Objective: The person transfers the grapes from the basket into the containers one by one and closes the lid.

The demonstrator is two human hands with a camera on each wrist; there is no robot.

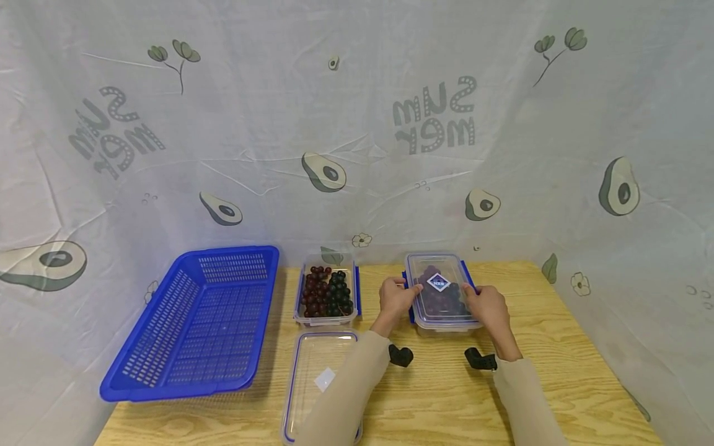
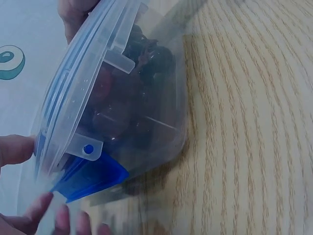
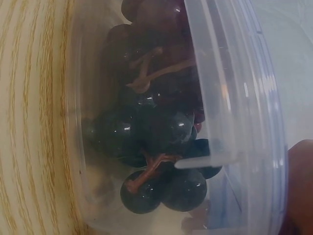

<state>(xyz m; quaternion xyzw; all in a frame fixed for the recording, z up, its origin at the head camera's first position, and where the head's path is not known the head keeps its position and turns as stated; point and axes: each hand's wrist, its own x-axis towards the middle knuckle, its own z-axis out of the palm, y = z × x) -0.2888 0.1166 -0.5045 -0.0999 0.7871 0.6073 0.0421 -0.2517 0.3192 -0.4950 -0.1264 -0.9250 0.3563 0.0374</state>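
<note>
A clear food container (image 1: 440, 319) with grapes (image 2: 117, 107) inside stands on the table at the right, its clear lid (image 1: 437, 263) on top. Red and dark grapes show through the wall in both wrist views. My left hand (image 1: 397, 298) holds its left side, thumb on the lid's edge and fingertips (image 2: 63, 218) by the blue side latch (image 2: 90, 178), which slants outward from the wall. My right hand (image 1: 491, 310) grips the right side with its thumb on the lid; most of its fingers are hidden in the right wrist view.
To the left stands a second, lidless container (image 1: 326, 321) of red and dark grapes. A loose clear lid (image 1: 304, 384) with a blue seal lies in front of it, partly under my left sleeve. A blue basket (image 1: 256, 334) fills the table's left side. A printed curtain (image 1: 368, 204) hangs behind.
</note>
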